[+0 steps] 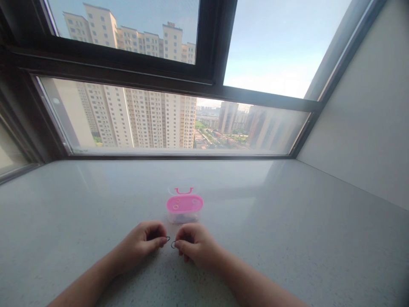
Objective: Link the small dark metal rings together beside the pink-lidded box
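Low in the middle of the head view, my left hand (144, 239) pinches a small dark ring (168, 238) between thumb and index finger. Facing it across a narrow gap, my right hand (197, 244) has its thumb and fingers closed on another small dark ring (173, 245). The two rings look apart, and each is partly covered by fingertips. Just beyond both hands stands a clear oval box (179, 218) with a pink inner tray (188, 204). A small yellowish ring (175, 207) lies in that tray; dark contents show blurrily below it.
The box's clear lid with a pink handle (184, 191) tilts up at its back. Everything rests on a speckled pale sill (96, 204). Dark window frames (179, 157) border the sill behind, and a white wall (361, 128) rises at the right.
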The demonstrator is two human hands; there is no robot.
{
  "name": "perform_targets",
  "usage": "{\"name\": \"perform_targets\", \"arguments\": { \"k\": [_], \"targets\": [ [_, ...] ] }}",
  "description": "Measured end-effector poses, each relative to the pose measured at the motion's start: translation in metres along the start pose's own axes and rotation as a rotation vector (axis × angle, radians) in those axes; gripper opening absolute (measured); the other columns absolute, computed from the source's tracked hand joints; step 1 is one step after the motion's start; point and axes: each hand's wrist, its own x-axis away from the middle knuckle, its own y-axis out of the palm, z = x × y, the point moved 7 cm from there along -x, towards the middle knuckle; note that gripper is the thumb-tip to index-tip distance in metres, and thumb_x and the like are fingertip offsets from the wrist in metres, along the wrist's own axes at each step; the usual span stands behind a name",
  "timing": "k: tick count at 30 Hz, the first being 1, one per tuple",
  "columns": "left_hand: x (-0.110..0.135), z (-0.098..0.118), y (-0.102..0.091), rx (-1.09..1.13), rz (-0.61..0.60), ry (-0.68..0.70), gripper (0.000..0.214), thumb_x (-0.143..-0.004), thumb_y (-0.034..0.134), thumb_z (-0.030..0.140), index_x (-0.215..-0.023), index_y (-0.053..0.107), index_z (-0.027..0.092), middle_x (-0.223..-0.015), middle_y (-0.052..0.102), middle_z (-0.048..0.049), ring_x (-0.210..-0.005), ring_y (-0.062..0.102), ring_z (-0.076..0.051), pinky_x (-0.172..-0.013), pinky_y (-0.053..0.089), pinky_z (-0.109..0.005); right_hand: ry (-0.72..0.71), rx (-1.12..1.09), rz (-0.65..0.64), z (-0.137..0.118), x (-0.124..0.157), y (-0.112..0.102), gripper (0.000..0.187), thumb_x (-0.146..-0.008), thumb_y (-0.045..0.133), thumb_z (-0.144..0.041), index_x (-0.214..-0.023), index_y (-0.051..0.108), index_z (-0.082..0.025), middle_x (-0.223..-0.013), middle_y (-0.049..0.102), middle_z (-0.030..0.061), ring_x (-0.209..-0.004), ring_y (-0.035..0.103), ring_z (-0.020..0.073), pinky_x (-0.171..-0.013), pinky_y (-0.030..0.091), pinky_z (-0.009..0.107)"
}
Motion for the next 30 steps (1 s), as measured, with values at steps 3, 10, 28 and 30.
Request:
{"name": "perform_targets", "arguments": {
  "k": [3, 10, 28, 30],
  "targets": [
    [0.0, 0.0008, 0.0001, -0.017, -0.006, 0.001, 0.02, -0.076, 0.055, 0.033, -0.069, 0.057, 0.014, -0.064, 0.053, 0.0016, -0.066, 0.048, -0.016, -0.06, 0.037, -0.023, -0.01, 0.005, -0.002, -0.0001, -0.0002, 0.0006, 0.004, -0.072, 0.055, -0.017, -0.07, 0.056, -0.014, -0.055, 0.052, -0.0032, -0.04, 0.046, 0.0064, -0.038, 0.034, 0.017],
    [0.0001, 0.0029, -0.0003, -0.022, -0.015, 0.015, 0.019, -0.077, 0.055, 0.031, -0.07, 0.056, 0.014, -0.065, 0.052, 0.0018, -0.067, 0.047, -0.015, -0.061, 0.036, -0.024, -0.014, 0.009, -0.005, 0.0002, -0.0006, 0.0007, 0.004, -0.072, 0.055, -0.017, -0.071, 0.056, -0.014, -0.054, 0.052, -0.0034, -0.041, 0.047, 0.0067, -0.038, 0.034, 0.016],
    [0.0002, 0.0037, 0.0009, -0.032, -0.032, 0.006, 0.019, -0.076, 0.054, 0.031, -0.07, 0.057, 0.013, -0.064, 0.052, 0.0014, -0.066, 0.047, -0.015, -0.06, 0.036, -0.024, -0.041, -0.012, -0.008, -0.0013, -0.0013, 0.0002, 0.004, -0.071, 0.056, -0.017, -0.069, 0.056, -0.014, -0.053, 0.051, -0.0035, -0.039, 0.046, 0.006, -0.037, 0.034, 0.015],
    [0.0, 0.0033, 0.0009, -0.031, -0.032, 0.005, 0.019, -0.076, 0.054, 0.032, -0.07, 0.057, 0.013, -0.064, 0.052, 0.0013, -0.066, 0.047, -0.015, -0.06, 0.036, -0.023, -0.042, -0.01, -0.008, -0.0005, -0.0012, 0.0003, 0.004, -0.072, 0.056, -0.017, -0.07, 0.056, -0.014, -0.053, 0.051, -0.0034, -0.04, 0.047, 0.006, -0.037, 0.034, 0.015]
  ]
}}
